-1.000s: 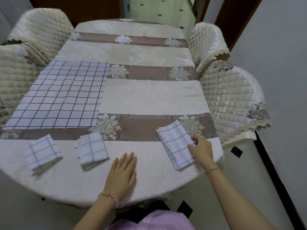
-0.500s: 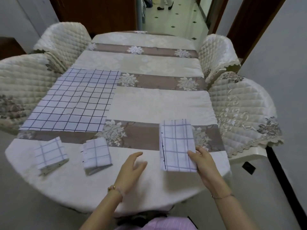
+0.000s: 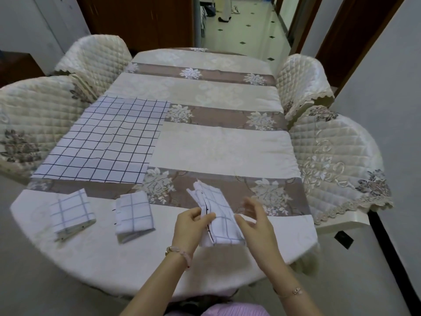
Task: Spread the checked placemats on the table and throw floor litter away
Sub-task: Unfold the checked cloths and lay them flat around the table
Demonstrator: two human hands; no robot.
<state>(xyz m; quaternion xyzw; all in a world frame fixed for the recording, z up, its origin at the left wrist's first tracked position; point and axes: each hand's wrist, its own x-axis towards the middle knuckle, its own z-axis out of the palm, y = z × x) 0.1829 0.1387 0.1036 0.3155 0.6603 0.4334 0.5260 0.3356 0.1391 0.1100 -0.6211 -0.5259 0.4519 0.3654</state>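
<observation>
The person stands at the near end of the table (image 3: 227, 147), which is covered with a striped, floral cloth. A folded checked placemat (image 3: 217, 218) is lifted just above the near edge, between both hands. The left hand (image 3: 190, 226) pinches its left edge, thumb on top and fingers curled beneath. The right hand (image 3: 254, 221) is half open beside the right edge, fingers spread; it touches the cloth at the thumb side, but whether it has closed on it cannot be told.

Handling, as a judgement: the placemat is thin woven fabric, light and limp. Its far corner droops and the layers fan apart, so it will not hold a shape unsupported. It is neither fragile nor slippery. Two adjacent free corners of the top layer look like the best hold, one per hand, so the folds can fall open as the hands part.

Count of checked placemats: four in view. One spread placemat (image 3: 107, 142) lies flat on the left side of the table. Two remain folded on the near left, the outer folded placemat (image 3: 70, 212) and the inner folded placemat (image 3: 133, 213), just apart from each other. The fourth is the one in hand.

Four quilted chairs (image 3: 337, 160) stand at the table, two on each side. No floor litter is identifiable for certain; a small dark item lies on the floor at right.
</observation>
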